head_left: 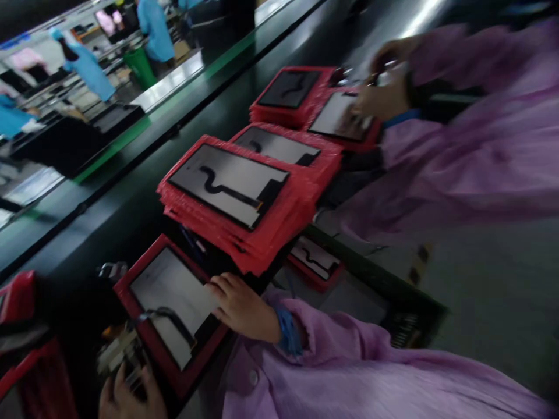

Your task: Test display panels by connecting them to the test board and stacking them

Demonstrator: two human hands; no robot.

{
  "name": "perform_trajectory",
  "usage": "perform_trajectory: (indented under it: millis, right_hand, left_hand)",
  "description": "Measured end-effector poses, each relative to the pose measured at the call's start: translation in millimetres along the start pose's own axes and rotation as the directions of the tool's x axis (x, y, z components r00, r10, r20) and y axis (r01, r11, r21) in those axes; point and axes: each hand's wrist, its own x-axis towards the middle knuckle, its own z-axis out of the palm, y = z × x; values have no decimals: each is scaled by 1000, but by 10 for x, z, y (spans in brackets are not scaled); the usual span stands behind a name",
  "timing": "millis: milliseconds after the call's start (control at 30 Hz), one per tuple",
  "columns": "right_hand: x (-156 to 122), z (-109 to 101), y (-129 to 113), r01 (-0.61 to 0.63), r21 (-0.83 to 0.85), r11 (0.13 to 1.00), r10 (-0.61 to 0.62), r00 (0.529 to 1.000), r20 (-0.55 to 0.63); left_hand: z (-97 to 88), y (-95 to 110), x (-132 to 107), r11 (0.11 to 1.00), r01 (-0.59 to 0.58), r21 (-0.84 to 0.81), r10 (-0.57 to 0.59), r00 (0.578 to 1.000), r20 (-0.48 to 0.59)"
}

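Note:
A phone screen point(174, 305) with a dark flex cable lies on a red foam sheet point(163, 241) in front of me. My right hand point(247, 308), with a blue band at its wrist, grips the screen's right edge between fingers and thumb. Down at the lower left, my left hand point(131, 393) curls around a small pale and metallic item point(120, 352), too blurred to name, beside the foam sheet's left edge. Beyond, a stack of red foam sheets point(279, 233) carries another phone screen point(229, 183) with its black cable.
A co-worker's hands point(384, 87) in pink sleeves hover over a screen point(334, 113) at upper right. Red foam bundles point(43, 372) stand at far left. Below the bench edge sits a lower screen point(314, 256). A dark conveyor point(227, 87) runs behind; people in blue are farther back.

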Motion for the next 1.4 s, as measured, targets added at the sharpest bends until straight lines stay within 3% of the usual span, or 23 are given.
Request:
perform_trajectory:
  millis: [67, 167, 333, 433, 600, 1000, 1233, 1333, 1400]
  right_hand:
    - [-118, 74, 27, 14, 33, 999, -13, 999, -38]
    - [-261, 154, 89, 67, 88, 994, -62, 997, -54]
    - [-385, 189, 193, 143, -15, 990, -144, 976, -161]
    - [-425, 172, 214, 167, -39, 985, -171, 972, -161]
    - [-457, 146, 213, 122, -17, 992, -123, 984, -130]
    - [-462, 117, 193, 66, 19, 998, -65, 994, -85]
    - [-447, 137, 177, 60, 22, 998, -57, 991, -122]
    - [-432, 160, 126, 13, 51, 999, -7, 992, -125]
    - [-410, 190, 84, -30, 96, 995, 42, 991, -125]
  left_hand:
    - [47, 91, -137, 997, -70, 29, 70, 997, -12]
    - [75, 175, -285, 998, -6, 56, 10, 998, -60]
    - [56, 250, -423, 994, 65, 91, -59, 996, -61]
    - [52, 289, -480, 992, 18, 126, -16, 1000, -18]
    - [72, 317, -548, 991, -63, 120, 60, 998, 27]
    - [72, 352, -554, 991, -80, 110, 76, 996, 42]
    - [59, 324, -519, 999, -43, 24, 43, 999, 17]
    - [40, 429, -587, 990, -102, -95, 102, 995, 4]
    - [26, 555, -657, 970, -146, -196, 161, 985, 61]
